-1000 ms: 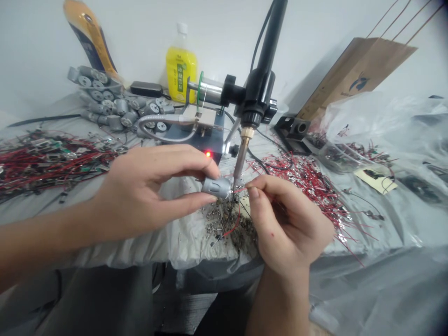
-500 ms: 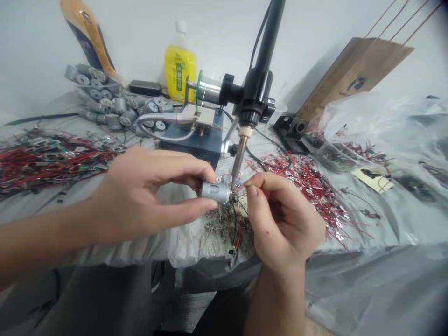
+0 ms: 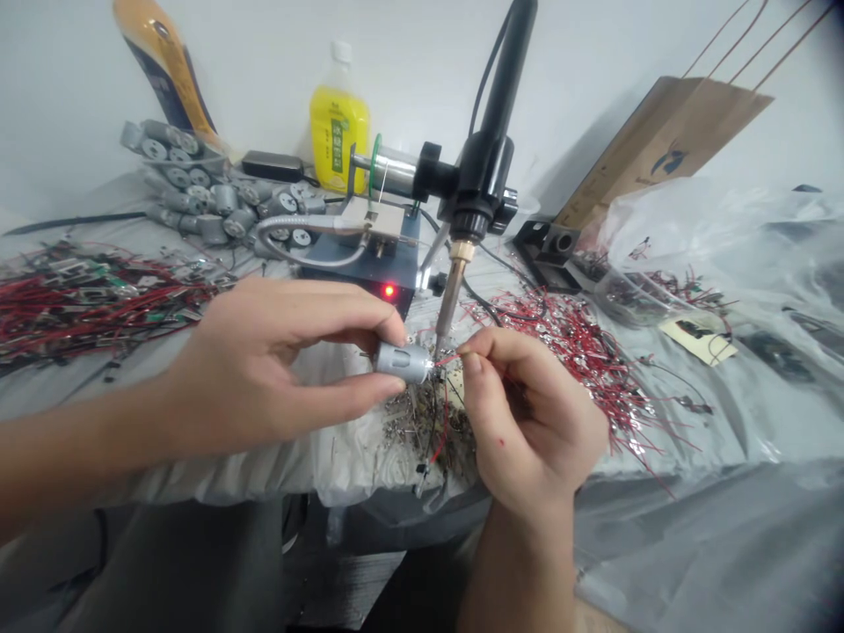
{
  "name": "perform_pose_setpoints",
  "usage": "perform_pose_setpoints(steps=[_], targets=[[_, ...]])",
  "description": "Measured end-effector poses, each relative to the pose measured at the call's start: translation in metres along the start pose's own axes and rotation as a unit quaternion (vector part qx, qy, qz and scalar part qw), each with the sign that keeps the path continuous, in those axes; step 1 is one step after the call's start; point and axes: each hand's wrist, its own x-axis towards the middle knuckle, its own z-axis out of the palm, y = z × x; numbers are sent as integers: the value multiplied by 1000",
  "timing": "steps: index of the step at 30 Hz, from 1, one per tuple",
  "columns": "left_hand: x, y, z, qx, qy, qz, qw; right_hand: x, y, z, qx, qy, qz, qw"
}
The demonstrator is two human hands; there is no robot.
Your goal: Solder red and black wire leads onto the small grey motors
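Observation:
Between the thumb and fingers of my left hand (image 3: 283, 360) lies a small silver electric motor (image 3: 401, 361), held sideways with its terminal end to the right. My right hand (image 3: 534, 413) pinches a red wire (image 3: 448, 360) whose end reaches the motor's terminals. Just above that spot points the tip of a soldering iron (image 3: 451, 294), clamped in a stand; whether it touches the wire is too small to tell. Red and black leads (image 3: 443, 426) with a small part at their end dangle below the motor.
Behind my hands stands a blue soldering station (image 3: 316, 274) with a solder spool (image 3: 397, 167). Several motors (image 3: 224, 200) are piled at back left, wired parts (image 3: 98, 294) at left, red wires (image 3: 580, 352) at right. A yellow bottle (image 3: 338, 132) and paper bag (image 3: 659, 149) stand behind.
A red light has come on at the station's front. The motor has shifted slightly left, and the dangling leads have swung left. Both hands keep their grip.

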Motion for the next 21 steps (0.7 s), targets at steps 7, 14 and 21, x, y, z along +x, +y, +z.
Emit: perform_pose_setpoints(steps=[7,14,21], targets=[[-3,-8,5,6,29,-32,999,9,-6,-6,-34,-77,-1,996],[-5,-11,5,-9,-31,-49,998,17,-11,-23,-77,-144,49,985],[-16,8,2,-28,-15,-41,999,11,-53,-37,-133,-90,-11,987]])
